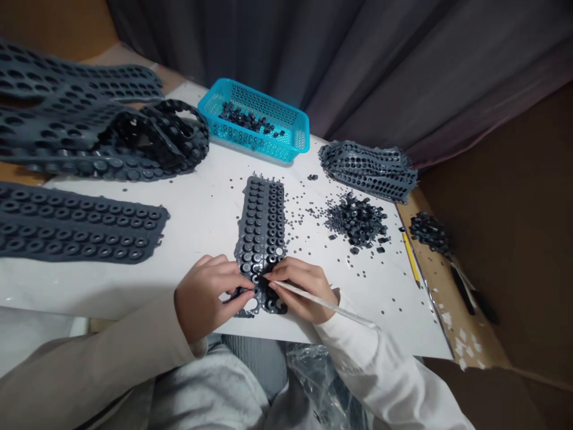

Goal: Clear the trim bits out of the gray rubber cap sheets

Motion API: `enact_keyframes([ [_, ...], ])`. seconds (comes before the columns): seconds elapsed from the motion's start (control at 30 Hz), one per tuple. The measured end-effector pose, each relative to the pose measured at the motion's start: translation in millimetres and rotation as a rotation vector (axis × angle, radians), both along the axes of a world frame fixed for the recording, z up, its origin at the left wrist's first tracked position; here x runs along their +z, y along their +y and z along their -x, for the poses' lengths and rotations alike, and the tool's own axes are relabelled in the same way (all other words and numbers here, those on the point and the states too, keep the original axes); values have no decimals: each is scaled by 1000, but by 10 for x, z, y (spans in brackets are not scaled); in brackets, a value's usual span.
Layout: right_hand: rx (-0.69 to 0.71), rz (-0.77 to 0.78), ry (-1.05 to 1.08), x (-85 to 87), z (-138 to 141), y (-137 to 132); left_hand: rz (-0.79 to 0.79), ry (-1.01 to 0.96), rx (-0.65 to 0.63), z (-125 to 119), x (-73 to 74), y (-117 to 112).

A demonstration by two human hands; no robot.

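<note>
A narrow dark grey molded rubber sheet (262, 221) lies lengthwise before me, covered in rows of round ring-shaped parts. My left hand (215, 292) is at the sheet's near left side, thumb and index finger closed in a pinch at one of the rings; what is between the fingertips is too small to make out. From the right, my right hand (307, 289) grips a thin white stick-like tool (322, 301). Its dark tip points at the rings close to my left fingertips. Some holes near both hands show white through them.
Behind the sheet is a turquoise basket (295, 140) with small black pieces. A pile of black parts (358, 221), a folded perforated sheet (369, 170) and a yellow pencil-like tool (410, 260) lie right. More rubber sheets (80, 224) and a curled heap (156, 140) occupy the left.
</note>
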State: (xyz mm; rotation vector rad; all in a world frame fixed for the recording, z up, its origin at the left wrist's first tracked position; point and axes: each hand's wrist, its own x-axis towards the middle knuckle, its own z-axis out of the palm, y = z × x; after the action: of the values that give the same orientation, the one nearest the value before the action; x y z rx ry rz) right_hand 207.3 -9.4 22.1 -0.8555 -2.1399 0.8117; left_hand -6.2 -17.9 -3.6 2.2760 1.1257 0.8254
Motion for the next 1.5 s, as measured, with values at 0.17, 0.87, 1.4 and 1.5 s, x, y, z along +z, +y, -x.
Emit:
enact_keyframes([
  [0.17, 42, -177, -90, -15, -8, 59, 11, 10, -5, -1, 16, 1],
  [0.87, 23, -255, -85, -99, -56, 252, 85, 35, -2, -18, 33, 11],
  [1.4, 120, -315, -213, -179, -46, 229, 78, 46, -6, -22, 48, 24],
  [1.5, 132, -430, -327, -166, -39, 224, 77, 45, 0, -24, 51, 24],
])
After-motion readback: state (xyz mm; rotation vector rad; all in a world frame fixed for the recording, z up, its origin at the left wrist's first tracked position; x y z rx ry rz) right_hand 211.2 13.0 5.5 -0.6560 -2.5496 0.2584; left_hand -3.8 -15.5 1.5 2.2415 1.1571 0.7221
